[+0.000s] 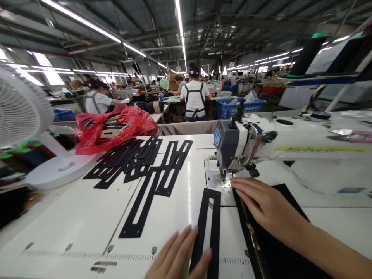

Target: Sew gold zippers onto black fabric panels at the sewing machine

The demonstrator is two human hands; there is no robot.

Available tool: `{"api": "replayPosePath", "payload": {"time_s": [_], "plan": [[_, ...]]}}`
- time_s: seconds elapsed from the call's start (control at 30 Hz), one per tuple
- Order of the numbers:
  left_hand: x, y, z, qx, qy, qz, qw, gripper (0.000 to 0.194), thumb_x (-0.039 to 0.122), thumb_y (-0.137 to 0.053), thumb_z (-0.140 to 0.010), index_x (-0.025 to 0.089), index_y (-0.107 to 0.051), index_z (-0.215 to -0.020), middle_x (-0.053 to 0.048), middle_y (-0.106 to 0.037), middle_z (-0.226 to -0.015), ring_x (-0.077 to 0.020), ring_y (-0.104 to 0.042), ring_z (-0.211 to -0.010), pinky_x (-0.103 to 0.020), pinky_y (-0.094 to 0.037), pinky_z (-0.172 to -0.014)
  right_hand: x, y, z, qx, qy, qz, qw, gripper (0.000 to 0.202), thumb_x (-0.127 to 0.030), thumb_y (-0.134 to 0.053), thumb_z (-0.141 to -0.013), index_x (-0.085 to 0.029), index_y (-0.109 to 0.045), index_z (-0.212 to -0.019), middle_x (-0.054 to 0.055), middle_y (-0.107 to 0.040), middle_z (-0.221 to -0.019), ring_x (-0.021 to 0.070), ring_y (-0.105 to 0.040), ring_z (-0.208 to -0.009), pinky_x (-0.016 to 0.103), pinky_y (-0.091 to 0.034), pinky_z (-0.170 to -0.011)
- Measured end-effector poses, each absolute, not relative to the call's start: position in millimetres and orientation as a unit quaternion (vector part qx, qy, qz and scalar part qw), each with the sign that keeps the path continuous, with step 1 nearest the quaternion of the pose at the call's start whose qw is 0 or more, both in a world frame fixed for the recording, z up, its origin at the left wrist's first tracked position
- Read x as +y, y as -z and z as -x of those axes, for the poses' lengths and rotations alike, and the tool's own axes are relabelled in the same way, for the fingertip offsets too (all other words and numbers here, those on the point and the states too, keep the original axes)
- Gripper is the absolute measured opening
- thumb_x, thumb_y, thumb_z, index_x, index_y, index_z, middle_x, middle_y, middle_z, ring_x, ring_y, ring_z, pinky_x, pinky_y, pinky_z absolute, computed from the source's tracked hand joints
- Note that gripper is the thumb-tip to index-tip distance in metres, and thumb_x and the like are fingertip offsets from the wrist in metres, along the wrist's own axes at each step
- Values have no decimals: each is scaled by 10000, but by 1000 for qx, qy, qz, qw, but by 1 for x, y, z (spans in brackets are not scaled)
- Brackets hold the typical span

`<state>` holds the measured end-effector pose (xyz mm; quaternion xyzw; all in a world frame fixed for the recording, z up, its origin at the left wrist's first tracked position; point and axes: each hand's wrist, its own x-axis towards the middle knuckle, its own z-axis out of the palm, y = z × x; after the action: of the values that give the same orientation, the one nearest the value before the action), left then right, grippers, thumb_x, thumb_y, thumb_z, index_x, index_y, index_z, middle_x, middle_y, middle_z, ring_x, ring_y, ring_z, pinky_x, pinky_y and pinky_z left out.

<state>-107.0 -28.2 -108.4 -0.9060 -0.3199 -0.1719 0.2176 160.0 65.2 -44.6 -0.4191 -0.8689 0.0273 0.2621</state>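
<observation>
My left hand (180, 255) is low in the head view, fingers spread, its fingertips and thumb touching a black frame-shaped strip (216, 228) with a long slot. My right hand (267, 201) lies with fingers stretched out over a black fabric piece (285, 252) that has a gold-coloured zipper (253, 236). Its fingertips are beside the needle area of a white sewing machine (229, 143); the thumb is hidden. The strip lies left of the fabric, apart from it, just in front of the needle plate (213, 179).
More black slotted strips (139, 209) lie loosely piled on the white table (95, 221). Behind them sits a red plastic bag (116, 128); a white fan (58, 166) stands left. Pink-handled snips (354, 135) rest on the machine. Thread cones (308, 56) stand right. Other people (194, 95) work beyond.
</observation>
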Motion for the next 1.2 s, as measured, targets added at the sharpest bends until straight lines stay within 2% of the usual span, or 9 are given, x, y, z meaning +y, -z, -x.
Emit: {"api": "replayPosePath", "payload": {"time_s": [0.17, 0.3, 0.43, 0.5, 0.6, 0.77, 0.87, 1.07, 1.2], "plan": [[-7, 71, 104, -336, 118, 932, 63, 662, 269, -611, -746, 161, -387, -1360, -152, -457, -1359, -332, -418, -1256, -520, -401, -988, 43, 85, -207, -873, 23, 423, 242, 353, -207, -407, -920, -167, -527, -1249, 90, -546, -1276, 206, -509, -1172, 389, -454, -985], [0, 47, 94, -361, 110, 925, -48, 639, 245, -638, -670, 185, -473, -1284, -139, -516, -1284, -307, -462, -1216, -533, -278, -1079, 43, 102, -207, -884, 27, 412, 220, 382, -214, -411, -917, -137, -496, -1281, 120, -486, -1337, 229, -437, -1241, 432, -419, -1007], [16, 50, 84, -334, 107, 932, -93, 586, 335, -649, -711, 178, -476, -1248, -144, -354, -1417, -329, -327, -1306, -523, -278, -1079, 44, 94, -202, -898, 26, 399, 182, 388, -224, -430, -898, -140, -498, -1270, 120, -424, -1388, 241, -367, -1290, 488, -367, -1030], [27, 55, 75, -329, 119, 929, -117, 626, 380, -684, -674, 163, -483, -1225, -148, -425, -1345, -322, -408, -1234, -510, -312, -1060, 44, 92, -201, -902, 23, 396, 171, 410, -224, -436, -890, -148, -474, -1290, 112, -423, -1390, 230, -370, -1289, 488, -361, -1034], [43, 62, 56, -348, 146, 920, -103, 593, 320, -687, -684, 155, -495, -1220, -124, -531, -1156, -284, -508, -1076, -482, -414, -969, 44, 96, -201, -898, 28, 397, 190, 475, -229, -448, -880, -166, -407, -1350, 105, -432, -1385, 224, -393, -1274, 478, -379, -1020], [68, 76, 41, -351, 200, 914, -44, 259, 171, -567, -809, 118, -598, -1061, -154, -544, -1219, -275, -478, -1191, -421, -443, -979, 44, 104, -202, -898, 54, 385, 206, 537, -227, -438, -882, -203, -322, -1407, 82, -394, -1410, 229, -395, -1272, 472, -384, -1012], [75, 80, 54, -363, 228, 903, -23, 313, 42, -469, -810, 111, -591, -1090, -142, -625, -1143, -238, -593, -1080, -384, -500, -926, 44, 105, -202, -898, 70, 382, 205, 530, -234, -427, -886, -186, -327, -1404, 87, -394, -1405, 235, -398, -1270, 479, -398, -997], [57, 76, 64, -338, 338, 878, -1, 389, 127, -408, -897, 144, -457, -1283, -144, -569, -1244, -212, -551, -1150, -379, -487, -954, 42, 105, -195, -900, 63, 374, 214, 521, -226, -426, -881, -174, -350, -1394, 93, -404, -1397, 239, -401, -1267, 480, -386, -1003], [51, 81, 28, -326, 303, 894, 42, 311, 141, -387, -923, 88, -524, -1197, -185, -586, -1207, -227, -580, -1111, -354, -515, -919, 41, 103, -189, -904, 53, 365, 215, 523, -195, -443, -857, -179, -383, -1376, 101, -441, -1374, 236, -394, -1273, 470, -370, -1018]]}}
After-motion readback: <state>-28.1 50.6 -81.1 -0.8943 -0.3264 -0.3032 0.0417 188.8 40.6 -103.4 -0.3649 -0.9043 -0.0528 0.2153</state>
